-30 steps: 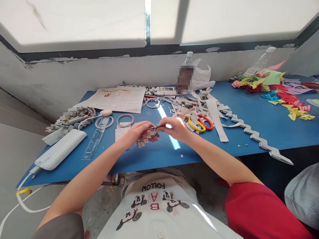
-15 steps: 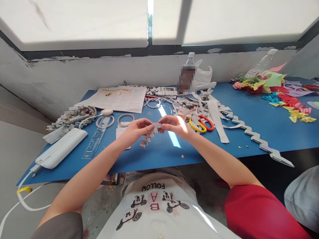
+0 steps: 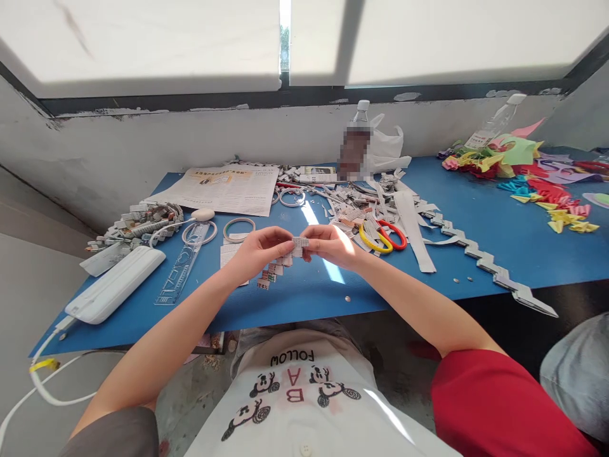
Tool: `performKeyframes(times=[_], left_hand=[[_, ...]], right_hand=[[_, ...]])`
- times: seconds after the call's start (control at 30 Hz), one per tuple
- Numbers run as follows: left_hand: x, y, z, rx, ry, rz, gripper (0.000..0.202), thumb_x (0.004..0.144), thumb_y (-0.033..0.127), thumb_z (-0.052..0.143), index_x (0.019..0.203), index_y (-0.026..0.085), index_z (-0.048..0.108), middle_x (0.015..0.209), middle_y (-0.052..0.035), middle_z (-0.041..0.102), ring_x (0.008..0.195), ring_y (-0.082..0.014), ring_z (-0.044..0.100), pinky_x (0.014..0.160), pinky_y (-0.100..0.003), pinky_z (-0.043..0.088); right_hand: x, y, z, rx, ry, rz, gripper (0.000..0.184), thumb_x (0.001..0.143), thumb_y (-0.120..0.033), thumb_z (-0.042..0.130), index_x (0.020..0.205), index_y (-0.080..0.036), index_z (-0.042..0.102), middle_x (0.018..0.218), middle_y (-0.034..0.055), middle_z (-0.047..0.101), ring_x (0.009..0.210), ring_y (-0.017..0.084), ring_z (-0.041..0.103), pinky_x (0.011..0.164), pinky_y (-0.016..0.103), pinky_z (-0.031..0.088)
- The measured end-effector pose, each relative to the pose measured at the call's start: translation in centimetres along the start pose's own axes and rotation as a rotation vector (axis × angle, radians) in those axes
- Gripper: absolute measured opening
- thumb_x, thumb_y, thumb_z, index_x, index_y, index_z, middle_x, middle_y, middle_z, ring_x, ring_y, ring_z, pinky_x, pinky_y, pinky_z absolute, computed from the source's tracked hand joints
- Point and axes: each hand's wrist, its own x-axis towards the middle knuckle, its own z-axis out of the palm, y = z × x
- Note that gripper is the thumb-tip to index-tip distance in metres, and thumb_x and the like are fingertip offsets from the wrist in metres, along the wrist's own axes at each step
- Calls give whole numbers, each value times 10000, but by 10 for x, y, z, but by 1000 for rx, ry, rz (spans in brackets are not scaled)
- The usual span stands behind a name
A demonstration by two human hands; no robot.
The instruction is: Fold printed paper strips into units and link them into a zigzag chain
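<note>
Head view: both hands meet at the centre of the frame, grasping one folded-paper chain above the blue table. Left hand pinches the chain near its upper end, the thumb lying on the face of the paper; right hand grips the extreme end, its thumb against the right edge. This end section lies between the two thumb tips, while the remaining links slant down to the lower left, beneath the left fingers and outside the pinch. Right of centre lie yellow and red scissor handles; farther right, a longer zigzag chain. At left rest a transparent ruler and a white oblong device.
</note>
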Motion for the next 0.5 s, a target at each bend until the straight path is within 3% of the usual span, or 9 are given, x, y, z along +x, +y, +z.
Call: performKeyframes(times=[0.1, 0.5], left_hand=[[0, 1, 0, 43, 27, -3, 291, 759, 438, 724, 856, 172, 656, 756, -17, 671, 617, -124, 623, 548, -235, 512], [1, -2, -2, 20, -97, -109, 317, 775, 465, 690, 880, 168, 661, 757, -26, 662, 611, -132, 616, 530, -242, 496]], right_hand=[[0, 1, -3, -45, 17, -30, 261, 731, -379, 776, 766, -144, 669, 648, 14, 659, 590, 116, 583, 584, 268, 473], [-3, 3, -6, -113, 22, -41, 228, 743, -336, 773, 735, -137, 662, 648, 25, 667, 581, 119, 590, 555, 266, 480]])
